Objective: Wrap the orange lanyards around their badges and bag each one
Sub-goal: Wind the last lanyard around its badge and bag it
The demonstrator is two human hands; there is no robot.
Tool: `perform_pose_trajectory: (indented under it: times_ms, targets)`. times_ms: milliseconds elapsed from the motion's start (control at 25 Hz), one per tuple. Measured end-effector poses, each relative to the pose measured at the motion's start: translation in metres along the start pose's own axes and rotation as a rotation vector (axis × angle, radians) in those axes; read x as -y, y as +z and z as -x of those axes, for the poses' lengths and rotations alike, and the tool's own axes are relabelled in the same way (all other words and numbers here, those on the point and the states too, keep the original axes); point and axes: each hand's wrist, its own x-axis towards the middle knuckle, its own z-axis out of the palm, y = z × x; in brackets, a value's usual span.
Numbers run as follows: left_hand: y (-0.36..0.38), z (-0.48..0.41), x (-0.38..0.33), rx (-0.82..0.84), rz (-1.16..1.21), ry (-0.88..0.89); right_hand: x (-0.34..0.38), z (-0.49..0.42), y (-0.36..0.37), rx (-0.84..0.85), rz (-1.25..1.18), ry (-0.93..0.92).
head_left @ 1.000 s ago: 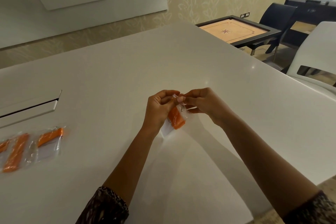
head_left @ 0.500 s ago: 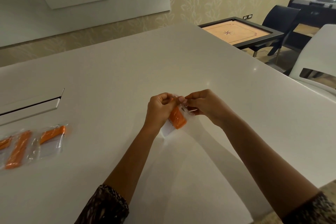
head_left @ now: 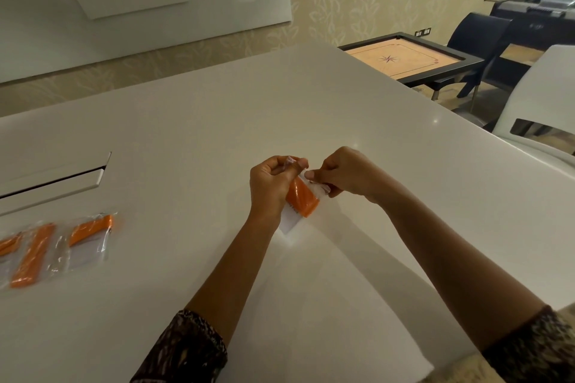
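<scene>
Over the middle of the white table (head_left: 342,121) I hold a clear plastic bag (head_left: 292,221) with an orange lanyard (head_left: 301,200) wrapped round a white badge inside it. My left hand (head_left: 272,186) pinches the bag's top edge between thumb and fingers. My right hand (head_left: 345,172) pinches the same top edge from the right, fingers curled. The badge's lower white corner hangs below my left hand. My fingers hide the bag's mouth.
Three bagged orange lanyards (head_left: 90,235) lie in a row at the table's left edge. A slot cover (head_left: 56,174) is set into the table at the far left. A white chair (head_left: 544,109) stands on the right, a carrom board (head_left: 404,59) beyond it.
Both hands stayed at the bag's top edge. My left thumb and fingers shifted a little along the edge, and the bag tilted slightly.
</scene>
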Motion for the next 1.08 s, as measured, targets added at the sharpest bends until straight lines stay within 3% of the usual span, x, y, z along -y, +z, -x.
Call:
perform_pose_trajectory:
  times_ms: [200,480,800,880,1080]
  targets:
    - [-0.005,-0.005,-0.004,-0.048,0.054,-0.037,0.004,0.004,-0.012,0.136,-0.1,-0.054]
    - [-0.019,-0.013,-0.008,0.195,0.111,-0.105,0.004,-0.005,-0.029,0.114,-0.129,-0.125]
    - [-0.024,-0.014,-0.01,0.139,0.103,-0.047,0.015,-0.012,-0.042,0.272,0.17,-0.261]
    - [-0.024,-0.011,-0.011,0.166,0.098,-0.006,0.018,-0.014,-0.045,0.252,0.245,-0.287]
    - [-0.033,-0.011,-0.012,0.321,0.124,0.045,0.012,-0.021,-0.048,0.118,0.071,-0.395]
